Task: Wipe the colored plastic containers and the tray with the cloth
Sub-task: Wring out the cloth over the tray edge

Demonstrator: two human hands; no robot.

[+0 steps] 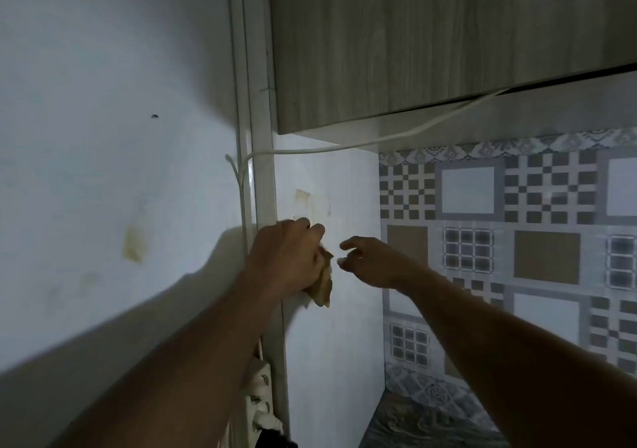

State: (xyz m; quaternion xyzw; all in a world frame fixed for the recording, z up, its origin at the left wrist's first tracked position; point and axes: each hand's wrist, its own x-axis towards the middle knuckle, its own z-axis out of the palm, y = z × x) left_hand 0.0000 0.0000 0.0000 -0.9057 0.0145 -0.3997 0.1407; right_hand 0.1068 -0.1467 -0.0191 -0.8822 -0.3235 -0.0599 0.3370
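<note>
I see the cloth [324,287] hanging long-axis downward, bunched in the left grip [286,254]; the right grip [370,263] hovers beside it, fingers loosely spread, holding nothing.

A pale wall [86,137] with yellowish stains [134,244] fills the left side. A white post [262,171] runs down beside it, with a thin white cable [344,146] looping under a wood-grain cupboard [431,33] overhead. Grey and tan patterned tiles [517,223] cover the right wall above a dark marbled counter [431,423]. The light is dim.
</note>
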